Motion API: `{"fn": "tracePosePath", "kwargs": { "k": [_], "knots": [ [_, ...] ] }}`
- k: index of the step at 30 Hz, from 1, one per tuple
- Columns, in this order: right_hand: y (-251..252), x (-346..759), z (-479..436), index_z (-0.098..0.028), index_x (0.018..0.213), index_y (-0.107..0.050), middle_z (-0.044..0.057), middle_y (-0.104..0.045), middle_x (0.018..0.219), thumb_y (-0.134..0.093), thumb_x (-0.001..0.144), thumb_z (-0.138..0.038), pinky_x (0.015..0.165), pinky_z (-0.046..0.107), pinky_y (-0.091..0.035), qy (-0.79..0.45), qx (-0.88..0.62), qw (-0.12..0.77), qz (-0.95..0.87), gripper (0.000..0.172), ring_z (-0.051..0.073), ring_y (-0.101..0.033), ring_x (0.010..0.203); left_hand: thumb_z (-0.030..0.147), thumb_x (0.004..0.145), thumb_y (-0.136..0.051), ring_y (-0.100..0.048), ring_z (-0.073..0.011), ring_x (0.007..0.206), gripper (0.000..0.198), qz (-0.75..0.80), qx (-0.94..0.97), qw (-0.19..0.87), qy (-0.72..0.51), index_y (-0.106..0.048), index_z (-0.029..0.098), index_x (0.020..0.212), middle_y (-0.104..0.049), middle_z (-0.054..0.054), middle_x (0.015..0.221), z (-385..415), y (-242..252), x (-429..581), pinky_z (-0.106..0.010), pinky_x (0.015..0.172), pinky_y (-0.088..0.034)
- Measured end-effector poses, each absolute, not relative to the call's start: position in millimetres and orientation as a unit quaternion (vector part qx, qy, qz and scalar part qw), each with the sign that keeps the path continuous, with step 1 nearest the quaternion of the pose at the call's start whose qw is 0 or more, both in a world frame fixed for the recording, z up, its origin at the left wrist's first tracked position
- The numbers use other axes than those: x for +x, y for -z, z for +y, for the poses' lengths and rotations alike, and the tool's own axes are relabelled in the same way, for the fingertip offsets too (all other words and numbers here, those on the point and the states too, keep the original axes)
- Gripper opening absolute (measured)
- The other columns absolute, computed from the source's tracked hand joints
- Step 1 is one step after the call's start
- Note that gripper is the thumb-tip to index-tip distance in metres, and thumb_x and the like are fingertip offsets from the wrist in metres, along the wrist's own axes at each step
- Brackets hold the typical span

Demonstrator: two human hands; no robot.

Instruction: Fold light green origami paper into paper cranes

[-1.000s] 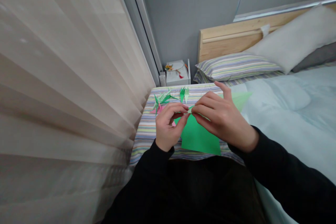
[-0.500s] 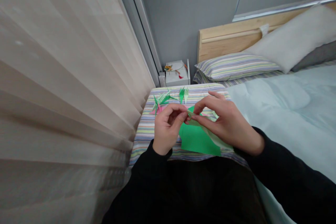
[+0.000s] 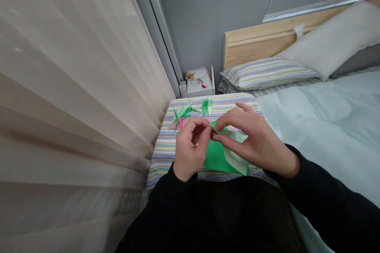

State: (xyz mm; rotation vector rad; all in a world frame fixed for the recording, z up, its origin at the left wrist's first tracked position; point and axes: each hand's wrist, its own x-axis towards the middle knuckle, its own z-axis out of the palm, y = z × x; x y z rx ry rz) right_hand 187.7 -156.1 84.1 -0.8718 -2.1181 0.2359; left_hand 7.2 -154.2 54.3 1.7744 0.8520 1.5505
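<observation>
Both hands meet over a small table with a striped cloth [image 3: 166,148]. My left hand [image 3: 192,148] is closed, thumb and forefinger pinching the corner of a pale green sheet of paper [image 3: 236,158]. My right hand [image 3: 252,134] has its thumb and forefinger at the same corner, its little finger raised; its palm side covers part of the sheet. The fold between the fingertips is too small to make out. A bright green sheet of paper [image 3: 215,158] lies on the cloth beneath the pale one.
Behind my left hand lie folded green paper pieces [image 3: 184,111] and pink paper [image 3: 173,124]. Two more folded green pieces [image 3: 207,106] rest farther back. A white nightstand [image 3: 200,86] stands beyond, a curtain [image 3: 89,87] hangs left, and a bed [image 3: 320,114] is at right.
The pale sheet has swung down and left, hanging more over the bright green sheet. My right fingers have shifted slightly left along its corner; the left hand keeps its pinch.
</observation>
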Motion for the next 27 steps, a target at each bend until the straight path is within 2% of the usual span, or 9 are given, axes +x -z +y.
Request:
{"fn": "tracePosePath", "kwargs": {
  "k": [4,7,10,13,18,21,27],
  "knots": [
    [-84.2,187.9,-155.0,-0.022,0.089,-0.064,-0.001,-0.074,0.087,-0.061,0.098,-0.018,0.115,0.050,-0.033,-0.109,-0.328,0.426,-0.836,0.010,0.017,-0.068,0.085,0.031,0.096,-0.065,-0.067,-0.0125,0.067,0.013,0.326,0.636,0.398,-0.575,-0.059,0.019,0.093,-0.068,-0.002,0.080,-154.4,-55.1,5.3,-0.024,0.063,-0.058],
    [-81.2,186.8,-152.1,-0.021,0.094,-0.064,-0.001,-0.074,0.085,-0.061,0.096,-0.014,0.109,0.046,-0.040,-0.114,-0.327,0.447,-0.824,0.007,0.017,-0.068,0.080,0.030,0.095,-0.066,-0.069,-0.0130,0.067,0.014,0.318,0.629,0.442,-0.555,-0.059,0.018,0.094,-0.069,-0.001,0.078,-154.0,-54.8,4.1,-0.025,0.065,-0.059],
    [-78.5,185.5,-150.1,-0.020,0.094,-0.064,-0.002,-0.073,0.081,-0.066,0.093,-0.016,0.107,0.046,-0.041,-0.118,-0.337,0.449,-0.819,0.005,0.016,-0.068,0.076,0.028,0.095,-0.067,-0.068,-0.0122,0.067,0.012,0.321,0.640,0.435,-0.545,-0.061,0.018,0.093,-0.067,0.000,0.077,-153.3,-54.3,4.2,-0.024,0.065,-0.057],
    [-79.0,185.3,-150.2,-0.020,0.087,-0.064,-0.003,-0.071,0.078,-0.065,0.093,-0.015,0.105,0.044,-0.042,-0.115,-0.336,0.448,-0.820,0.007,0.015,-0.066,0.073,0.027,0.096,-0.065,-0.062,-0.0102,0.059,0.010,0.329,0.644,0.437,-0.535,-0.062,0.018,0.093,-0.064,0.002,0.071,-152.9,-54.1,4.8,-0.022,0.057,-0.053],
    [-82.9,186.9,-151.2,-0.019,0.084,-0.063,0.000,-0.070,0.076,-0.064,0.092,-0.015,0.079,0.032,-0.047,-0.111,-0.331,0.436,-0.829,0.009,0.016,-0.065,0.075,0.025,0.095,-0.063,-0.053,-0.0088,0.050,0.012,0.352,0.654,0.454,-0.492,-0.063,0.017,0.086,-0.057,0.004,0.059,-152.3,-55.5,4.3,-0.021,0.050,-0.045],
    [-82.8,187.9,-151.0,-0.019,0.084,-0.063,0.000,-0.070,0.077,-0.063,0.091,-0.016,0.072,0.029,-0.046,-0.122,-0.332,0.433,-0.829,0.008,0.016,-0.065,0.075,0.024,0.092,-0.066,-0.054,-0.0093,0.049,0.012,0.360,0.646,0.464,-0.488,-0.064,0.017,0.083,-0.057,0.004,0.057,-151.6,-56.5,4.5,-0.022,0.050,-0.045],
    [-84.0,190.2,-151.9,-0.019,0.082,-0.063,0.000,-0.070,0.075,-0.064,0.090,-0.016,0.068,0.026,-0.048,-0.178,-0.332,0.431,-0.820,0.008,0.014,-0.065,0.070,0.022,0.088,-0.068,-0.057,-0.0107,0.050,0.010,0.367,0.633,0.471,-0.493,-0.066,0.017,0.079,-0.060,0.003,0.056,-151.9,-57.6,6.2,-0.023,0.051,-0.047]
  ]
}}
